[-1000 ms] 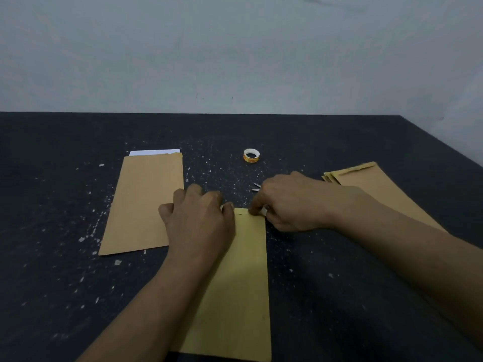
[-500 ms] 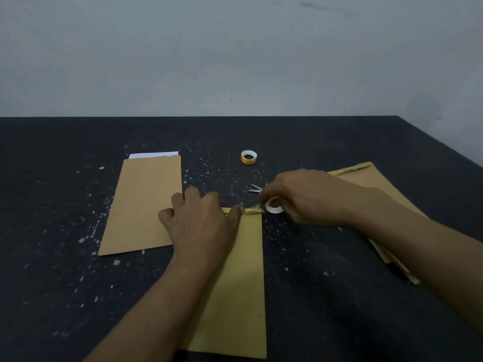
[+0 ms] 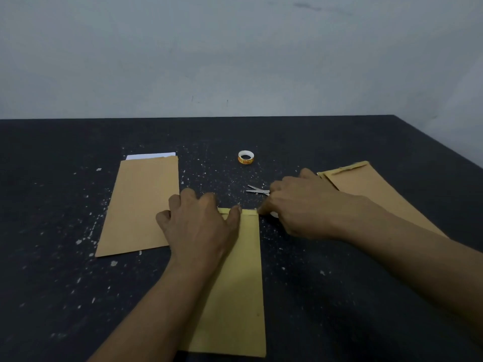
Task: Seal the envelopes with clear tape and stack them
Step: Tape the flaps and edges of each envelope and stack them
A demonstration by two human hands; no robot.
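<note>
A brown envelope [image 3: 235,278] lies lengthwise in front of me on the dark table [image 3: 65,296], its folded flap at the far end. My left hand [image 3: 200,226] presses flat on the flap's left part. My right hand [image 3: 300,207] is at the flap's right corner and grips a small roll of clear tape [image 3: 274,214], mostly hidden under the fingers. Another brown envelope [image 3: 141,205] lies to the left with white paper [image 3: 151,155] sticking out at its top. A stack of envelopes [image 3: 366,184] lies on the right, partly under my right forearm.
A second, orange-printed tape roll [image 3: 245,157] stands beyond the envelope near the table's middle. Scissors [image 3: 257,190] lie just behind my right hand, blades pointing left. White specks are scattered over the tabletop. A pale wall stands behind the table.
My right hand has drawn the tape roll back in to the flap's right corner, so less of the roll shows. My left hand has stayed pressed on the flap.
</note>
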